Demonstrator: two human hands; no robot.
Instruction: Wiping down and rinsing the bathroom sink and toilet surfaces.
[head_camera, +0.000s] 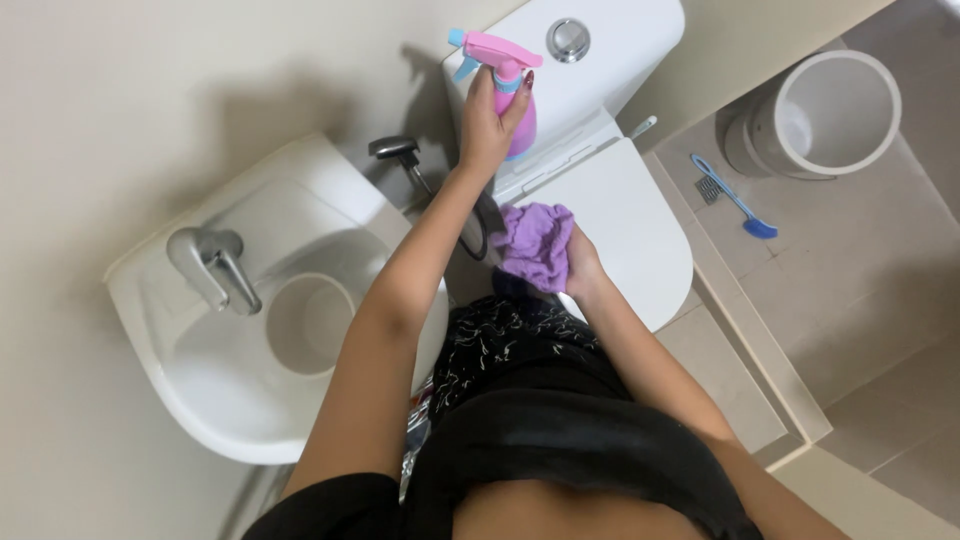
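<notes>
My left hand (487, 125) grips a purple spray bottle (522, 125) with a pink trigger head, held upright over the white toilet tank (610, 60). My right hand (583, 268) clutches a crumpled purple cloth (535, 243) beside the near-left edge of the closed toilet lid (625, 225). The tank has a round chrome flush button (568, 39) on top.
A white washbasin (200, 390) with a chrome tap (212, 265) is at the left. A chrome hand sprayer (397, 150) with a dark hose hangs on the wall between basin and toilet. A white bucket (835, 115) and a blue brush (735, 200) are on the tiled floor at the right.
</notes>
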